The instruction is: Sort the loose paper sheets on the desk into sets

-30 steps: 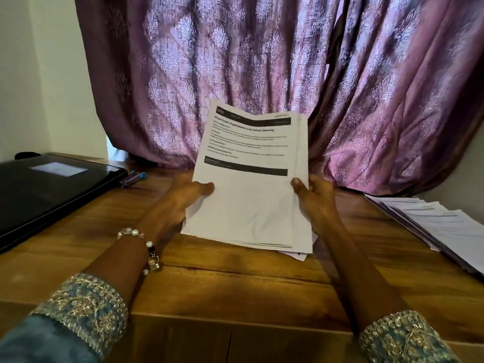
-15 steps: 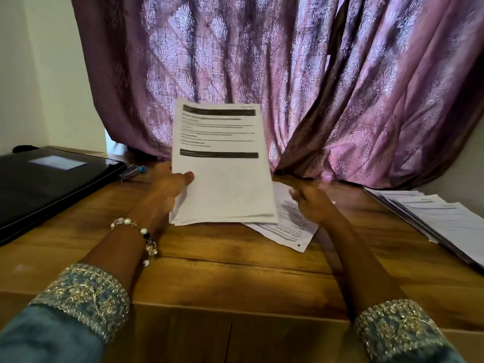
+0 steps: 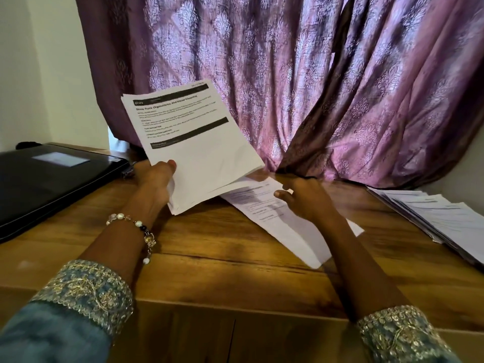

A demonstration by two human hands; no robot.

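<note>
My left hand (image 3: 154, 179) grips a stack of printed white sheets (image 3: 199, 153) by its lower left edge, thumb on top, and holds it tilted above the wooden desk (image 3: 209, 258). The top sheet has black bars and a bold heading. A loose printed sheet (image 3: 277, 221) lies flat on the desk below and to the right of the stack. My right hand (image 3: 306, 200) rests on that loose sheet with fingers loosely curled, holding nothing that I can see.
A closed black laptop (image 3: 47, 184) lies at the left of the desk. A fanned pile of papers (image 3: 440, 218) sits at the right edge. A purple patterned curtain (image 3: 288, 74) hangs behind the desk. The desk's front edge runs just before my sleeves.
My right hand let go of the stack and came down onto a sheet now lying on the desk. My left hand carried the stack leftward and tilted it.
</note>
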